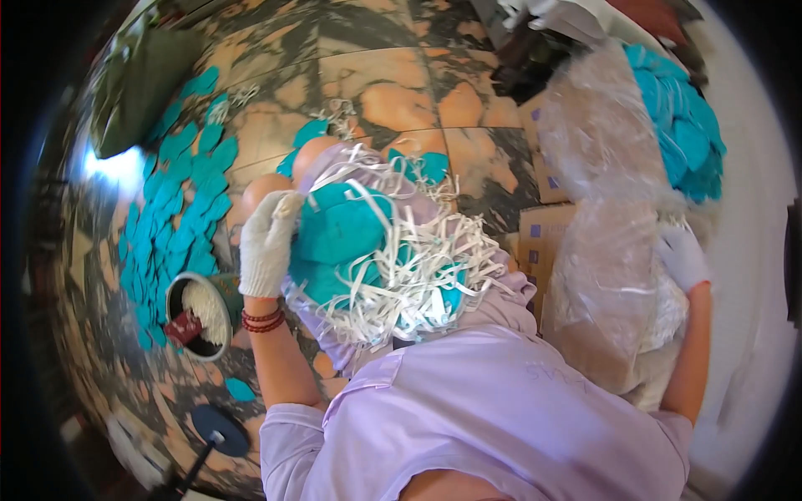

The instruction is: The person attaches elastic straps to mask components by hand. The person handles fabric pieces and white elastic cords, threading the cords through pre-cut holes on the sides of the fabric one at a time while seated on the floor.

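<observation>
The left hand (269, 242), in a white knit glove with red bead bracelets at the wrist, is closed over the nine o'clock edge of a heap of teal oval fabric pieces (338, 230) lying on the person's lap, grasping the nearest piece. Tangled over that heap, mostly toward its four o'clock, is a mass of thin white elastic strips (418, 275). At eight o'clock from the left hand a round metal tin (200, 316) stands on the marble-patterned floor (376, 75), holding white strips and something dark red. At ten o'clock from the hand, more teal oval pieces are spread in a long band (171, 209) across the floor. The person's lilac shirt (493, 417) fills the lower middle of the view. Toward three o'clock, the right hand (681, 255), also in a white glove, rests pressed against a large clear plastic bag (606, 242); whether it grips the plastic I cannot tell. At one o'clock from that hand a further pile of teal pieces (681, 125) sits beside the bag.
</observation>
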Motion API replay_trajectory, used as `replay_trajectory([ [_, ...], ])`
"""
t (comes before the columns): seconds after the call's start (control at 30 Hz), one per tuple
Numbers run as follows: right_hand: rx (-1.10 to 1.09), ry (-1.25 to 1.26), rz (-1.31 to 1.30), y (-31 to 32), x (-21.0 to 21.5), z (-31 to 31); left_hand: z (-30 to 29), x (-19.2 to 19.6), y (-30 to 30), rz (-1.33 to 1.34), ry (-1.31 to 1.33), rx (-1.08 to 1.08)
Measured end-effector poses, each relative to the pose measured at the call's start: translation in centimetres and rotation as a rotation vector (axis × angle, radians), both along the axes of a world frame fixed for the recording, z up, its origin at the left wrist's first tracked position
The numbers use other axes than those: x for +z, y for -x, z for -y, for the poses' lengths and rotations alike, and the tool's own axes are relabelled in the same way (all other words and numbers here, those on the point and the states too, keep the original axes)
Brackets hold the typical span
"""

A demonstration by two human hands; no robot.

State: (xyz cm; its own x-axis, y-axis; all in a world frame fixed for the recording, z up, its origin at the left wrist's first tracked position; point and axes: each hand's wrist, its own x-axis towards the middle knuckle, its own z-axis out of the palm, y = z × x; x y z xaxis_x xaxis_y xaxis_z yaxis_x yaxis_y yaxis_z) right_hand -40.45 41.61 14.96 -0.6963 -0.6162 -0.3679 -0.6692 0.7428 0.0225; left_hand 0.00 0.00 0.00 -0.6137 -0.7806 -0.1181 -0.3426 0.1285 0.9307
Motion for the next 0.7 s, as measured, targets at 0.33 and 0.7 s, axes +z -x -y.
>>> replay_trajectory([
  [0.33,1.162,0.828,0.346,-17.9,-8.8,28.2,-7.5,0.6,-5.2,0.116,0.404,0.409],
  [0.7,1.083,0.595,0.364,-19.4,-11.8,29.6,-9.2,-0.3,-4.6,0.167,0.138,0.538],
])
